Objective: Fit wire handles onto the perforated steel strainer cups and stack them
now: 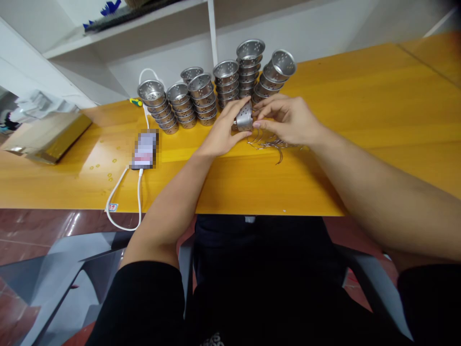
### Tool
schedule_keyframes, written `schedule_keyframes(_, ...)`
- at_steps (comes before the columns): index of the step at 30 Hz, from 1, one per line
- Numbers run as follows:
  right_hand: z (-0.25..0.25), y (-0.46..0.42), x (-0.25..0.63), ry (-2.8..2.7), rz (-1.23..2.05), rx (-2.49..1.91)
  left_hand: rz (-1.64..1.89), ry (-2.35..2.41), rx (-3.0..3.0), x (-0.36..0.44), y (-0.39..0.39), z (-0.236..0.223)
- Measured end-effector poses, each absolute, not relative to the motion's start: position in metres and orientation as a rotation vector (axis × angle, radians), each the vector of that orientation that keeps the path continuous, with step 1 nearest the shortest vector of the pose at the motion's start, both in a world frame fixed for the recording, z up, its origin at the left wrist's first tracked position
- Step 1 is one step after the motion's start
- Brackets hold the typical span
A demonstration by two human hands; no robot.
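Note:
My left hand (224, 128) is wrapped round a small perforated metal cup (245, 118), which lies tipped on its side above the table. At the cup's right end is my right hand (286, 117), thumb and fingers pinched together. What sits in that pinch is too small to make out. A loose heap of thin metal wires (275, 144) lies on the table just below both hands. Right behind the hands rise stacks of the same perforated cups, among them a tall stack (248, 72) and a leaning stack (275, 72).
More cup stacks (156, 105) stand to the left along the back of the yellow table (230, 192). A phone (144, 150) with a white cable (139, 202) lies left of my arm. A cardboard box (50, 137) is at far left, and white shelving (173, 53) borders the back.

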State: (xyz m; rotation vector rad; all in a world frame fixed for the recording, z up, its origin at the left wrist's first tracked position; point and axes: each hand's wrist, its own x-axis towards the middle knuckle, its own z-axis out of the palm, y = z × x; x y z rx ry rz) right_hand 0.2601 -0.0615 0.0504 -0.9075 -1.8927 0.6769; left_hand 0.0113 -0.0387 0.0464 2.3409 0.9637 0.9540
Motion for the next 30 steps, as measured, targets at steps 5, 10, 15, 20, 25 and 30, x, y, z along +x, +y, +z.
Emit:
schedule_keyframes(5,0.061,-0.069,0.260,-1.779,0.914,-0.827,1.014,0.984,2.336,0.005,-0.032,0.036)
schedule_keyframes(10,0.058,-0.063,0.280,-1.925,0.691,-0.851,1.087,1.085,2.321,-0.003,-0.025,0.026)
schedule_keyframes(15,0.035,-0.032,0.314,-2.372,0.429,-1.102,1.179,1.160,2.210,0.000,-0.021,0.024)
schedule_keyframes(20,0.039,-0.042,0.305,-2.307,0.419,-1.144,1.173,1.086,2.162,0.001,-0.016,0.015)
schedule_keyframes(25,0.050,-0.069,0.268,-2.106,0.456,-0.981,1.237,1.125,2.192,0.005,-0.007,0.005)
schedule_keyframes(30,0.048,-0.067,0.259,-2.063,0.448,-0.941,1.203,1.092,2.123,0.012,0.003,-0.003)
